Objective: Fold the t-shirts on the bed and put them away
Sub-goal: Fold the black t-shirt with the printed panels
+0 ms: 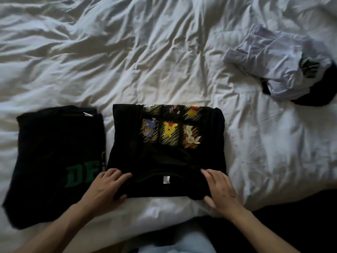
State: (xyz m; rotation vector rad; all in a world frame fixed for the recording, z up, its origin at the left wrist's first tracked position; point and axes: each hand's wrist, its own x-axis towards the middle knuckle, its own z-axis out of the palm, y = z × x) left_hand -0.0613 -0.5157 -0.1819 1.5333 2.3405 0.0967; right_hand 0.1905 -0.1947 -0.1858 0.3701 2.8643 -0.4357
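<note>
A black t-shirt with cartoon bear prints (pixel 166 136) lies folded into a rectangle on the white duvet (pixel 145 57), collar and white label toward me. My left hand (pixel 107 187) rests on its near left corner, fingers spread flat on the cloth, thumb at the near edge. In the same way my right hand (pixel 221 189) presses on the near right corner. A second folded black t-shirt with green letters (pixel 56 161) lies just to the left, almost touching the first. At the far right sits a crumpled heap: a pale lilac garment (pixel 277 61) over something black (pixel 317 92).
The rumpled duvet covers the whole bed and spreads wide behind and to the right of the shirts. The bed's near edge runs by my light trousers (pixel 175 241), with dark floor (pixel 291 216) at the lower right.
</note>
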